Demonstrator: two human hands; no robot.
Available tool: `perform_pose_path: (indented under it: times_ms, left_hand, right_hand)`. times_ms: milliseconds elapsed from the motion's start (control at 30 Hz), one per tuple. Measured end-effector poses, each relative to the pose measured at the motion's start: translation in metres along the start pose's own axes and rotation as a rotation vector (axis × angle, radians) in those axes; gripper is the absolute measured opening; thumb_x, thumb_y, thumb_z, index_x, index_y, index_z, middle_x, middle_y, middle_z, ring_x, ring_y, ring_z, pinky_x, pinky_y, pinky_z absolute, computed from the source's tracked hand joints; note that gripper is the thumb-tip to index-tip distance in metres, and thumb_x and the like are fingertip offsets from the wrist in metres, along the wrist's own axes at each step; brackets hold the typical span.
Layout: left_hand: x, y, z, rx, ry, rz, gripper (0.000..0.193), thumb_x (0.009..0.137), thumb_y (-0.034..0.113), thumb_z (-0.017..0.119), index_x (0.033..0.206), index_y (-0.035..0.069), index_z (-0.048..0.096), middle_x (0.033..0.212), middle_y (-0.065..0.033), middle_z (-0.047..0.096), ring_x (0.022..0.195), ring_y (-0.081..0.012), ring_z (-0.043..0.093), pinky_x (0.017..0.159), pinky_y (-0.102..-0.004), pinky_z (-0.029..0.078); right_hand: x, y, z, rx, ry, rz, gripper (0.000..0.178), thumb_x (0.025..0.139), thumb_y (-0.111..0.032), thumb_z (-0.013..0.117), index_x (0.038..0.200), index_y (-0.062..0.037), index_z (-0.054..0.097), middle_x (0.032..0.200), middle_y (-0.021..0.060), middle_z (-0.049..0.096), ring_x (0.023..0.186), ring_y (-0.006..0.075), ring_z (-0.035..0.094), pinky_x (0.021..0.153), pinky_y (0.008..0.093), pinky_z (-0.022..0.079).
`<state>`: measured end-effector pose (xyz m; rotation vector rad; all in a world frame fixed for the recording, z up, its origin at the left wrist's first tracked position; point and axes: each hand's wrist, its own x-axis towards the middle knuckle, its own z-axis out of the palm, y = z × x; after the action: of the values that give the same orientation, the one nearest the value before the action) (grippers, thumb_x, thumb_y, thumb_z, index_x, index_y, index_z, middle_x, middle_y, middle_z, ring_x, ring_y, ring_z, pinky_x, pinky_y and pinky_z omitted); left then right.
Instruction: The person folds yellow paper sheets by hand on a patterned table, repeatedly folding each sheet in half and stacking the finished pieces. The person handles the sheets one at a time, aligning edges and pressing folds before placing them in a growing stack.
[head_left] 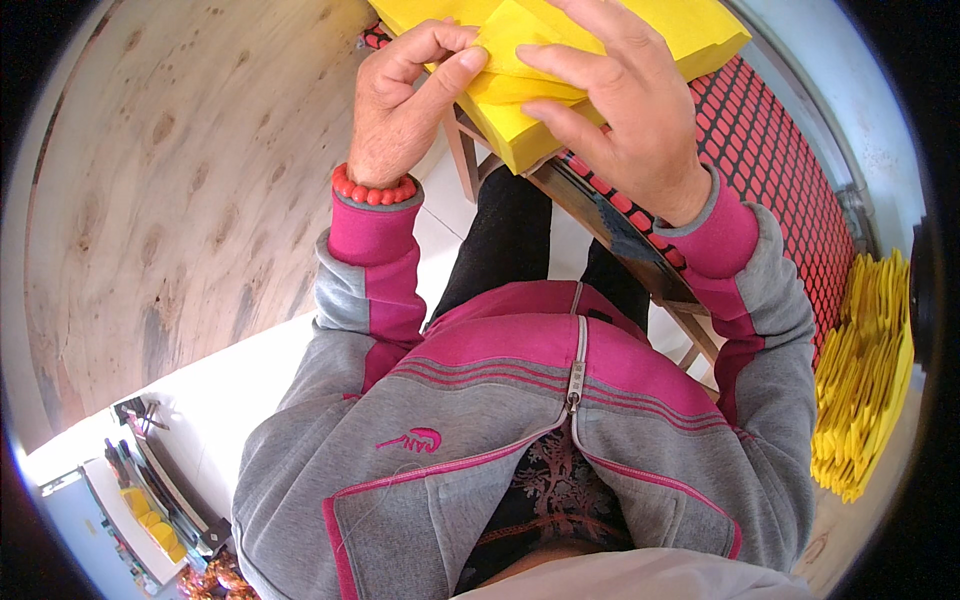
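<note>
Near the top of the head view, my left hand (400, 105) pinches the left edge of a folded yellow sheet (510, 35) between thumb and fingers. My right hand (640, 115) is over the sheet's right side, its fingers spread and curved, with the thumb close to the lower fold. I cannot tell whether those fingertips press on it. Under both hands lies a thick, flat-sided yellow stack (535, 145), which looks like paper or thin cloth; its far side runs out of view.
A table with a red-and-black patterned cover (770, 140) holds the stack. Many folded yellow pieces (860, 390) stand in a pile at the right. A large plywood board (180, 200) fills the left side. Wooden legs (465, 160) stand below the table.
</note>
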<state>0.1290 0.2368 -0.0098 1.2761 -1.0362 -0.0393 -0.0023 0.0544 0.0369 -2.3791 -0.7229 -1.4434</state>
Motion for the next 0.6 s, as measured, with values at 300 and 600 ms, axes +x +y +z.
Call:
perform_pose_path:
  times_ms: [300,600]
  left_hand:
    - [0.000,-0.001,-0.001,0.018,-0.008,0.018,0.014,0.099,0.013,0.069,0.105,0.001,0.071,0.092,0.0012,0.069,0.088,-0.0061,0.061,0.080,-0.0229,0.050]
    - [-0.001,0.000,-0.009,-0.086,-0.076,0.002,0.017,0.094,0.003,0.066,0.111,0.000,0.070,0.104,-0.0009,0.069,0.099,-0.0094,0.062,0.088,-0.0267,0.050]
  right_hand:
    - [-0.003,-0.003,-0.004,0.015,-0.204,0.152,0.019,0.081,-0.012,0.079,0.093,-0.0047,0.066,0.133,0.0204,0.065,0.120,0.0368,0.065,0.102,0.0515,0.047]
    - [-0.004,0.003,0.004,0.167,-0.080,0.173,0.017,0.083,-0.009,0.078,0.089,-0.0023,0.063,0.123,0.0234,0.069,0.116,0.0422,0.065,0.101,0.0463,0.051]
